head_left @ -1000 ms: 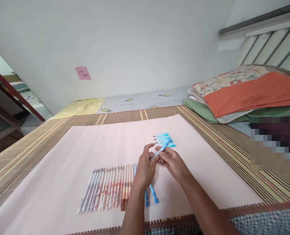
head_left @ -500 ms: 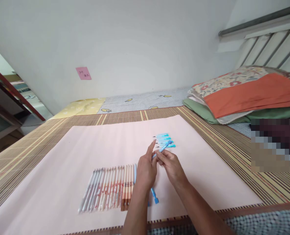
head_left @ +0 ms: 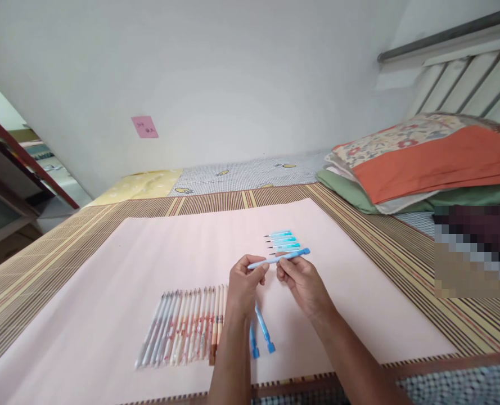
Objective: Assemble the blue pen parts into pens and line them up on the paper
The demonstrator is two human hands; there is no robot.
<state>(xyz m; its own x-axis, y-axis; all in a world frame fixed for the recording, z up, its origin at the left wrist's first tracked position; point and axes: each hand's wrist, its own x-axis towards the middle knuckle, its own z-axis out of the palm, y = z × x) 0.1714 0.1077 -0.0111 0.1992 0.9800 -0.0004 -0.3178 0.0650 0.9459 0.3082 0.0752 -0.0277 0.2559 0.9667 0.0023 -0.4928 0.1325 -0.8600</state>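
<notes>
A slim light-blue pen (head_left: 287,256), darker blue at its right end, lies nearly level between my hands. My left hand (head_left: 246,277) pinches its left end between thumb and fingers. My right hand (head_left: 301,281) grips it near the middle. Just behind it are several short turquoise sticks with dark pointed tips (head_left: 284,239), one partly covered by the pen and fingers. Beside my left forearm two more blue pens (head_left: 264,331) show on the paper, their upper ends partly hidden. Left of that arm stretches a row of pale, reddish-patterned and brown-ended pens (head_left: 190,326).
A large pale pink sheet (head_left: 106,304) covers part of a striped bamboo mat (head_left: 359,247). Folded bedding and an orange-banded pillow (head_left: 435,160) are stacked at the right. A pink note (head_left: 144,127) is on the wall behind.
The blue pen has turned from slanted to nearly level. My left index finger, stretched toward the turquoise sticks before, has drawn back, and that hand now pinches the pen's end.
</notes>
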